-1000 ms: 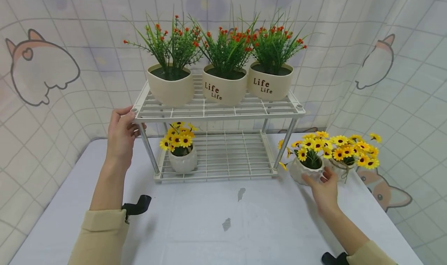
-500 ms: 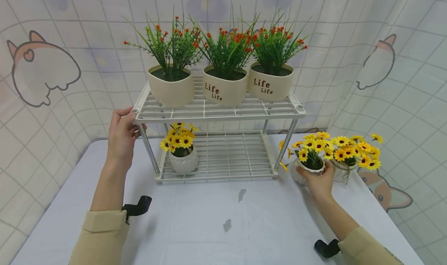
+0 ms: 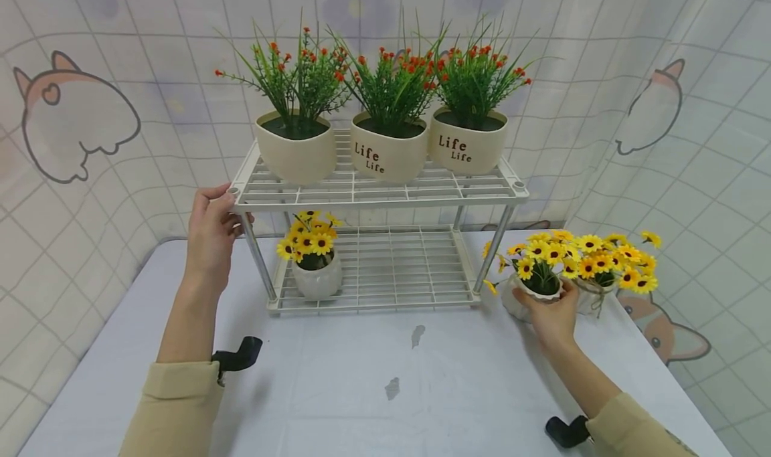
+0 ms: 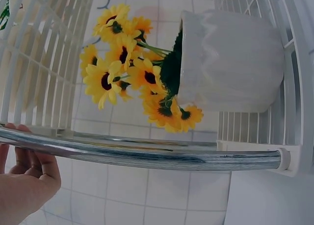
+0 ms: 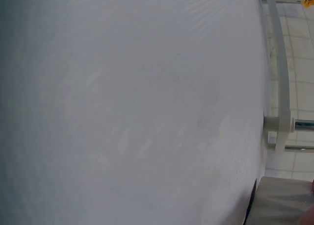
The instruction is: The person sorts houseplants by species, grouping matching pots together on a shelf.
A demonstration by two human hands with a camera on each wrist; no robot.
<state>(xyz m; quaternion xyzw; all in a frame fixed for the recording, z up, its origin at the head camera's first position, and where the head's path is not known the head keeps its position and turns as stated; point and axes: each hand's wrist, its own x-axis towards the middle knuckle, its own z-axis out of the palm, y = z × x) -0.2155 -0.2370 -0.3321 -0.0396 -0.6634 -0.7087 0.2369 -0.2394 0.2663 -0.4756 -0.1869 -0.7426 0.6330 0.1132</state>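
My left hand (image 3: 209, 236) grips the near left corner of a white two-tier wire rack (image 3: 373, 203). In the left wrist view its fingers (image 4: 37, 161) curl behind the rack's metal post (image 4: 147, 154). On the right, my right hand (image 3: 554, 316) holds a small white pot (image 3: 541, 298) of yellow flowers between thumb and fingers, near the rim. That pot's side (image 5: 279, 198) shows at the lower right corner of the right wrist view. Beside it stands a twine-tied pot (image 3: 593, 300) of similar flowers. Another white pot (image 3: 317, 280) with yellow flowers sits on the lower tier's left end.
Three cream pots, at left (image 3: 295, 152), middle (image 3: 388, 150) and right (image 3: 466, 142), with red-flowered plants, stand on the top tier. A white cloth (image 3: 337, 390) covers the table. A tiled-pattern curtain (image 3: 168, 89) hangs behind.
My right hand has moved slightly up and left and closed its grip on the pot of yellow flowers. The left hand stays on the rack's corner.
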